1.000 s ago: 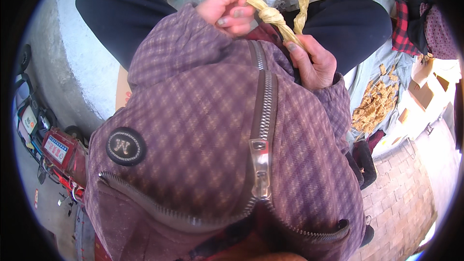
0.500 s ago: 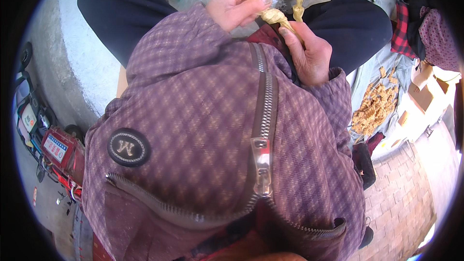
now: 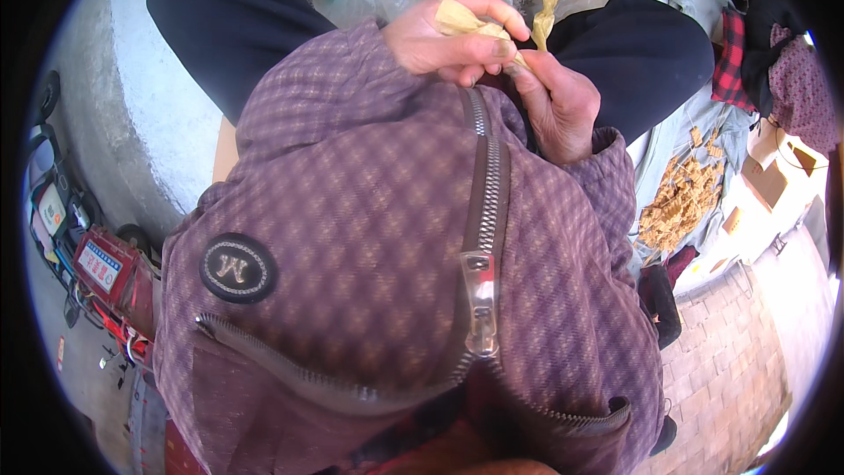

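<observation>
Pale strip (image 3: 461, 19) across left hand (image 3: 437, 46), end pinched by right hand (image 3: 560, 104)

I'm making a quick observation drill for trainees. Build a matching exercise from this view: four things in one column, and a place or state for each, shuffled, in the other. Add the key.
Things
1. Yellow strip
2. Brown heap
3. Round badge
4. Red box

Places and states
A. black, on the front of the purple checked jacket
B. near the far left of the picture
C. held between the left hand and the right hand
D. on a grey-blue sheet, right of the person

Pairs: 1-C, 2-D, 3-A, 4-B
</observation>
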A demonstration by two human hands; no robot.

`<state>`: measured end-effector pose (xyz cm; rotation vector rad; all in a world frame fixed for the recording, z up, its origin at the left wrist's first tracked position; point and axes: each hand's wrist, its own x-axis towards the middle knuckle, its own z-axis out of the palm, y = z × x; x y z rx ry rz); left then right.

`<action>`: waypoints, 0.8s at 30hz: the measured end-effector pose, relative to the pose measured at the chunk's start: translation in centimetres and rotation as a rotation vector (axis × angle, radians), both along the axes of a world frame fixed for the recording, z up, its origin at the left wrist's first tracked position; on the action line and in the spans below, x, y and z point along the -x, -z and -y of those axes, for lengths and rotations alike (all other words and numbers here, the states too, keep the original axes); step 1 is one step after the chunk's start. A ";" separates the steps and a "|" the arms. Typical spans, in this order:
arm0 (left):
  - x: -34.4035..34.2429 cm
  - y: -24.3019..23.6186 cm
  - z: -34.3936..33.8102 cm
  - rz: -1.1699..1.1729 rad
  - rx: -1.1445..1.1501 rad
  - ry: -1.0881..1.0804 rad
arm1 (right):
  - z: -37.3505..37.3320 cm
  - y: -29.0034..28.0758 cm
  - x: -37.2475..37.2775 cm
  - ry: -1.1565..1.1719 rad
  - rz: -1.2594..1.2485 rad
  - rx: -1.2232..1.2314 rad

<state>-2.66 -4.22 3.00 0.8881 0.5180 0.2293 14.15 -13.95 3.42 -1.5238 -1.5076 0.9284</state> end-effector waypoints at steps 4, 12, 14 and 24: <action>-0.9 0.8 0.0 -0.113 -0.047 -0.054 | -0.4 0.2 0.1 -0.064 0.021 0.035; -0.1 0.4 1.2 -0.221 0.047 -0.228 | 1.2 -2.1 -0.6 -0.090 0.060 0.204; 0.0 0.2 1.1 -0.213 0.122 -0.230 | 1.7 -2.7 -0.8 -0.091 0.061 0.250; 0.5 -0.9 -1.4 -0.061 -0.023 -0.376 | -1.8 -2.4 -1.6 -0.072 0.155 -0.001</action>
